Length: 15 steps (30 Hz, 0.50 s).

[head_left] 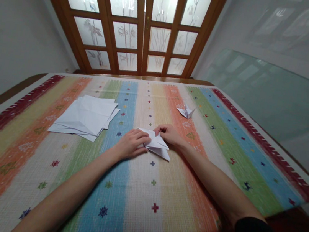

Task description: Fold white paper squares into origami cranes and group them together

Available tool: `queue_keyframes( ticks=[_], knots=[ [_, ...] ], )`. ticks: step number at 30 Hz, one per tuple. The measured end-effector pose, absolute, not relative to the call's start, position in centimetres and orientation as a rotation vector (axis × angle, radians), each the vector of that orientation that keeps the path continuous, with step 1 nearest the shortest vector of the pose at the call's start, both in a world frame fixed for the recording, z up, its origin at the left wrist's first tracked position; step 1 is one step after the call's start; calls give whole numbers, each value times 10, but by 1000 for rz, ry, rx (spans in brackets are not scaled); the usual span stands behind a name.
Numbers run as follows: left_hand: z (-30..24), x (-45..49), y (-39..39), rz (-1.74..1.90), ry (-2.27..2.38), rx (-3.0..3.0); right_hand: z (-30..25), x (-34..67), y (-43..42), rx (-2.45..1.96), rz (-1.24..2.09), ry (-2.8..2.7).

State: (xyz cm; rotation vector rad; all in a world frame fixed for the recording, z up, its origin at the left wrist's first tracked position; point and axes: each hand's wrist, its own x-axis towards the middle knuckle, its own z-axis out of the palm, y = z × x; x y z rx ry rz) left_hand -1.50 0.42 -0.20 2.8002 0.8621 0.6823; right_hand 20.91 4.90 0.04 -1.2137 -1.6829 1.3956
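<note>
A partly folded sheet of white paper (159,143) lies on the tablecloth in front of me, its layers fanned apart at the near right corner. My left hand (133,144) holds its left side, the fingers resting over the edge and the thumb low on the near side. From the far right, my right hand (167,133) pinches the upper edge with curled fingers. Beyond it, a small folded paper crane (185,111) stands on the orange stripe. To the left sits a loose stack of white paper sheets (87,115).
A striped, patterned tablecloth (114,187) covers the table. Past its far edge are wooden doors with frosted glass panes (125,36). On the right, a pale green glass panel (265,93) stands by the white wall.
</note>
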Motion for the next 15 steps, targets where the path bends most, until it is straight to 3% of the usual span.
queue_keyframes(
  ticks=[15],
  knots=[
    [-4, -22, 12, 848, 816, 2727, -5, 204, 58, -1029, 1622, -1621]
  ],
)
